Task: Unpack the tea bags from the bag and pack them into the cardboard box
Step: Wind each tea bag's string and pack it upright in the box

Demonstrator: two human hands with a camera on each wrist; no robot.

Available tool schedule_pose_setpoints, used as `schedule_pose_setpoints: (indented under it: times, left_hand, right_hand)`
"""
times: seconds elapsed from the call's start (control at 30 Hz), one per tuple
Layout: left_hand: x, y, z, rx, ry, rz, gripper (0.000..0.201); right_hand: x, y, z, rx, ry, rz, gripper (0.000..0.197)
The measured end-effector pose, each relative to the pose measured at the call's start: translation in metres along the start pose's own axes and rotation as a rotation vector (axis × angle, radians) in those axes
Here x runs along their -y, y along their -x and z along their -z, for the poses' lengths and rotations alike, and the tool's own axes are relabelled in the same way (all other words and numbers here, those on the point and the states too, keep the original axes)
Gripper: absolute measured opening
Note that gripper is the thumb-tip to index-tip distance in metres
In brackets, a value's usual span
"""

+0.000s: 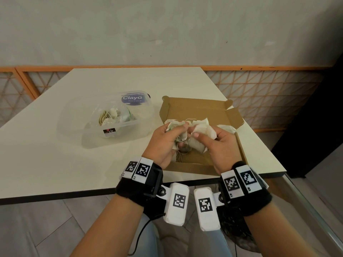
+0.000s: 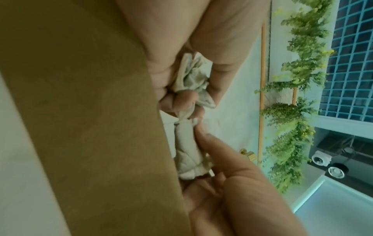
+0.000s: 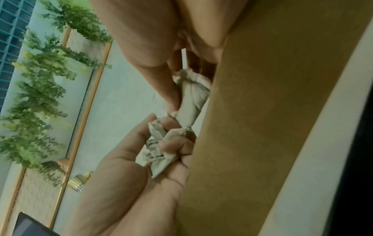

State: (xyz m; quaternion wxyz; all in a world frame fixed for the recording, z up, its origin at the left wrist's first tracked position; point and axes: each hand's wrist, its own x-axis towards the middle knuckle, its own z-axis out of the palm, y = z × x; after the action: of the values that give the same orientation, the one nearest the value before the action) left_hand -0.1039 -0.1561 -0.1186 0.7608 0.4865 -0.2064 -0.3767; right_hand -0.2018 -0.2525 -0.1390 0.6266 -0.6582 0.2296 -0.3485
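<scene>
Both hands hover over the open cardboard box (image 1: 194, 108) at the table's near right. My left hand (image 1: 177, 131) grips a crumpled clump of pale tea bags (image 1: 187, 127), and my right hand (image 1: 203, 136) pinches the other end of the same tangled bunch. In the left wrist view, my fingers curl round a crushed tea bag (image 2: 191, 75) beside the box wall (image 2: 90, 111). The right wrist view shows my right fingers on a twisted tea bag (image 3: 193, 99). One more tea bag (image 1: 226, 127) lies inside the box. A clear plastic bag (image 1: 130, 127) to the left holds further tea bags (image 1: 109, 115).
The white table (image 1: 55, 154) ends close to my wrists and just right of the box. An orange lattice railing (image 1: 259, 93) runs behind the table. The box's lid flap (image 1: 234, 117) stands open at the back right.
</scene>
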Motion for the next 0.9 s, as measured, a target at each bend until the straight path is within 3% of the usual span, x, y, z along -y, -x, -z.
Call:
schedule_pose_setpoints:
  times: [0.1, 0.2, 0.27, 0.33, 0.4, 0.5, 0.7, 0.83, 0.9]
  left_hand:
    - [-0.004, 0.0, 0.003, 0.038, 0.136, 0.065, 0.024]
    - [-0.005, 0.0, 0.004, 0.043, 0.147, 0.083, 0.029]
    - [-0.004, -0.001, 0.004, 0.019, 0.081, 0.064, 0.026]
    - [-0.001, -0.002, 0.005, 0.006, -0.023, 0.013, 0.022]
    - [0.004, -0.002, 0.006, -0.011, -0.094, -0.026, 0.021]
    - [0.006, -0.003, 0.005, -0.052, -0.105, -0.037, 0.017]
    - [0.005, -0.004, 0.002, -0.05, -0.143, -0.01, 0.019]
    - [0.001, -0.002, 0.0, -0.007, -0.109, 0.015, 0.004]
    - [0.002, -0.003, 0.001, -0.044, -0.07, 0.012, 0.012]
  right_hand:
    - [0.0, -0.001, 0.0, -0.095, -0.037, 0.0, 0.035]
    - [0.004, -0.002, 0.003, -0.14, -0.177, -0.045, 0.021]
    - [0.009, 0.0, 0.005, -0.078, -0.317, -0.052, 0.013]
    - [0.011, 0.002, 0.008, 0.043, -0.405, -0.042, 0.025]
    - [0.012, 0.005, 0.009, 0.175, -0.385, -0.036, 0.04]
    - [0.009, 0.004, 0.009, 0.234, -0.343, -0.04, 0.033]
    - [0.007, 0.004, 0.003, 0.089, -0.241, 0.008, 0.023]
    - [0.006, 0.005, 0.003, -0.041, -0.244, 0.04, 0.016]
    - [0.006, 0.003, 0.001, -0.139, -0.209, 0.045, 0.008]
